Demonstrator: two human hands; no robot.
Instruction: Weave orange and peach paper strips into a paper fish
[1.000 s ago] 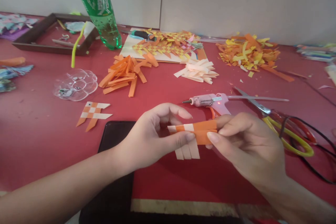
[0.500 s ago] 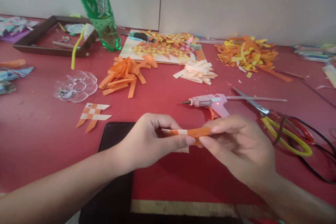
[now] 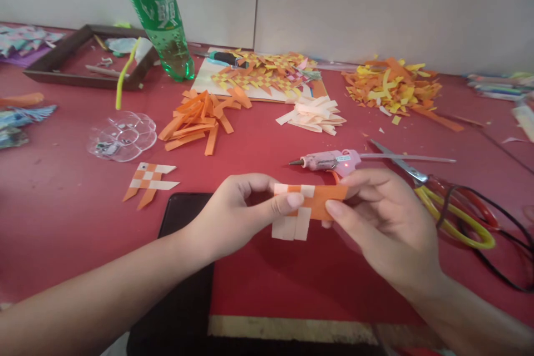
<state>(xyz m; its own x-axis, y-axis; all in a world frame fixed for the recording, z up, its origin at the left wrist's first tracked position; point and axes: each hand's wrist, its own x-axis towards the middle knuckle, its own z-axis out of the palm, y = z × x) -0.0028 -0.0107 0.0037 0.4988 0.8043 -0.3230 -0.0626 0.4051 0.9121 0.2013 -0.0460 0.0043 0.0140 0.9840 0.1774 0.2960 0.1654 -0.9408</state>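
Observation:
Between my two hands is a small woven piece of orange and cream paper strips [image 3: 303, 222], its checkered face turned toward me. My left hand [image 3: 246, 214] pinches its left part, thumb across the front. With thumb and fingers, my right hand [image 3: 384, 222] grips the orange strip ends at the right. Two cream strip ends hang below the weave. A finished-looking woven paper fish [image 3: 148, 178] with a dark eye lies on the table to the left. Just beyond my right hand rests a pink glue gun [image 3: 329, 160], its small light glowing.
Scissors [image 3: 454, 208] and a black cord lie at right. Farther back are orange strips [image 3: 196, 122], cream strips [image 3: 315, 114] and a heap of paper scraps [image 3: 392, 86]. A green bottle [image 3: 161, 16], a clear flower-shaped dish [image 3: 125, 136] and a black flat object [image 3: 175, 289] are at left.
The woven piece has tilted from nearly edge-on to facing me, so its checks and hanging cream ends show. Both hands keep hold of it, and the right has risen slightly.

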